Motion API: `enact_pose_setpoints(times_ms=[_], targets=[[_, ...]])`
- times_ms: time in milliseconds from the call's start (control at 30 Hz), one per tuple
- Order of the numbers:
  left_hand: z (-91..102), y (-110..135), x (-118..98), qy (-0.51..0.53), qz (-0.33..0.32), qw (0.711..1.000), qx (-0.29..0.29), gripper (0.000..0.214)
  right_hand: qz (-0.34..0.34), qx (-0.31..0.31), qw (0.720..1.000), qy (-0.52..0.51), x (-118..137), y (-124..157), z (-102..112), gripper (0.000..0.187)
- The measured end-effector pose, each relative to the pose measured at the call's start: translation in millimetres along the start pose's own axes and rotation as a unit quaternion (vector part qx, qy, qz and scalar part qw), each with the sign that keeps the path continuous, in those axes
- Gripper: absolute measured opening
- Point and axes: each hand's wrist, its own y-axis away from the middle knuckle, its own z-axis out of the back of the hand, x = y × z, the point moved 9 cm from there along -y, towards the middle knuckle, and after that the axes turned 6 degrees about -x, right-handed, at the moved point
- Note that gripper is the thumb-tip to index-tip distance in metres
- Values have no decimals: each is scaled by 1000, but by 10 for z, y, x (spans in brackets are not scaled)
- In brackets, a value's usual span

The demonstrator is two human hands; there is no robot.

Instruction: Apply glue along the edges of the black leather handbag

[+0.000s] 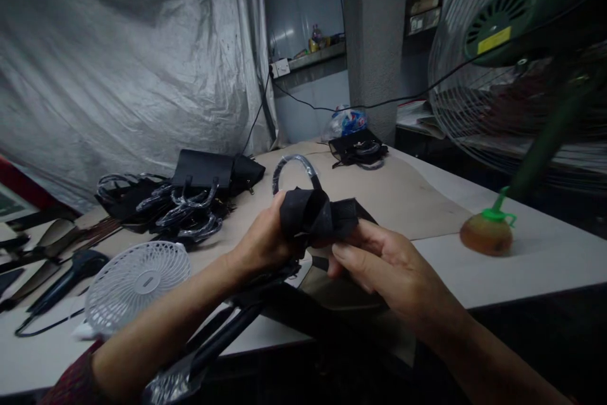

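Note:
My left hand [265, 242] is closed around a folded piece of black fabric [317, 215], part of a black bag whose plastic-wrapped handle [294, 168] arches up just behind it. My right hand [384, 263] grips the same fabric from the right side, fingers curled under it. More of the black bag hangs below my hands [303, 316], over the table's front edge, with a wrapped strap [213, 348] running down to the lower left.
A small white desk fan [137, 285] lies on the table at left, beside a dark hairdryer-like tool [66, 278]. Black bags with wrapped handles [190, 193] are piled behind. Another black bag [358, 147] sits far back. A brown glue bottle with green cap [487, 231] and a large standing fan [521, 64] are on the right.

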Motion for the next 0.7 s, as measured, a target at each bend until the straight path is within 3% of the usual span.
enact_pose_setpoints(times_ms=[133,233,333,433,500,600,700], targets=[[-11,17,11,-148,51,988,13,45,-26,-14,999,-11,-129,97,44,30],[11,37,-40,-208,43,977,-7,36,-37,-33,999,22,-219,255,82,32],[60,36,-184,-224,-54,971,-56,19,78,-43,986,141,-86,391,56,26],[191,53,-370,-187,-193,954,-129,11,246,-36,938,244,130,504,-73,27],[314,50,-444,-161,-252,939,-172,13,309,-6,914,264,173,534,-169,38],[467,-40,-495,-127,-280,931,-199,19,359,31,895,261,139,536,-232,53],[565,-188,-534,-97,-278,933,-205,22,400,20,881,252,40,549,-214,52]])
